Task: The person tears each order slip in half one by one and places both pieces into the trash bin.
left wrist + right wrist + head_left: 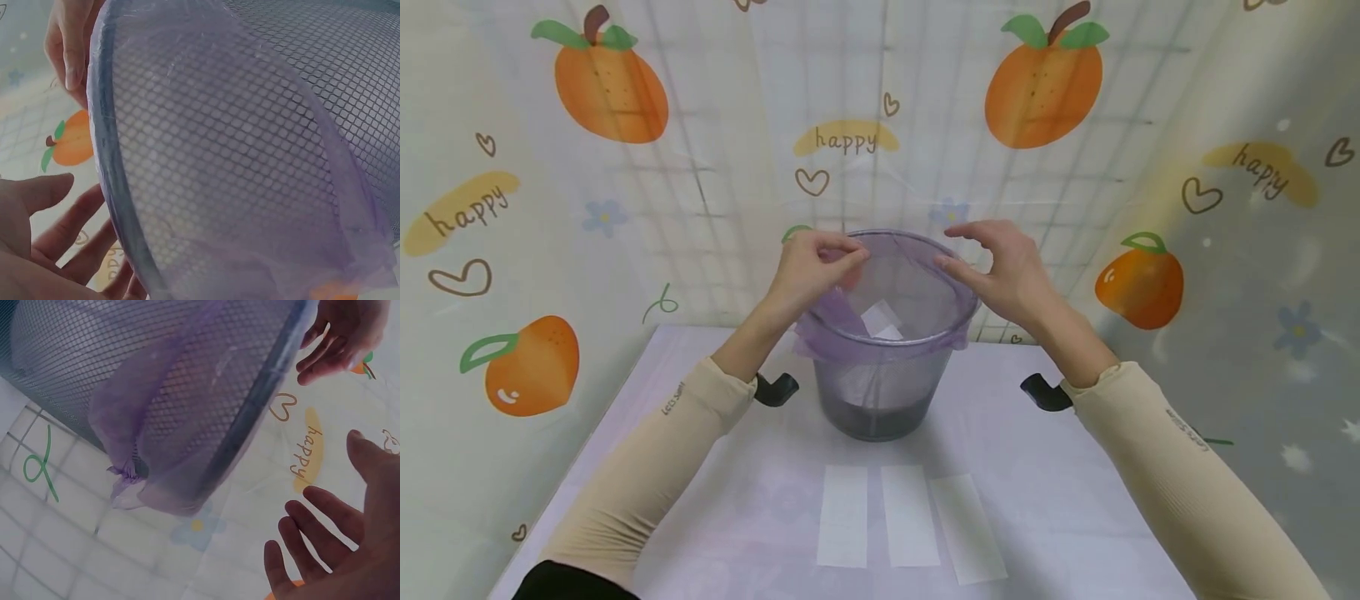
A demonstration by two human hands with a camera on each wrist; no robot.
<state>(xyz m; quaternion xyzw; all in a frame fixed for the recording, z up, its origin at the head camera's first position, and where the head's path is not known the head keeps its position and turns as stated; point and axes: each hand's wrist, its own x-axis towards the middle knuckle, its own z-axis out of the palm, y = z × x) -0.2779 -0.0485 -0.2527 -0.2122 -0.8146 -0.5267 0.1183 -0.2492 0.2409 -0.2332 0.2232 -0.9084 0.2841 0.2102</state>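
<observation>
Three white strips [911, 516] lie on the desk [737, 500]. Beyond: mesh bin [880, 387], upright, purple bag [820, 342] over its rim, between the hands. Left hand [812, 267] beside rim, fingers loosely extended, contact unclear; right hand [1007, 271] just off rim, fingers spread.

The mesh bin [887, 387] has its mouth facing up, leaving a way in from above, between the left hand [816, 265] near its left rim and the right hand [1000, 268] near its right. A purple liner [808, 340] overhangs that rim. Behind the bin, the curtain [730, 167] bars passage. In front, 3 flat strips [911, 517] leave room overhead. 2 black wrist pieces [777, 389] flank the bin, with gaps.
</observation>
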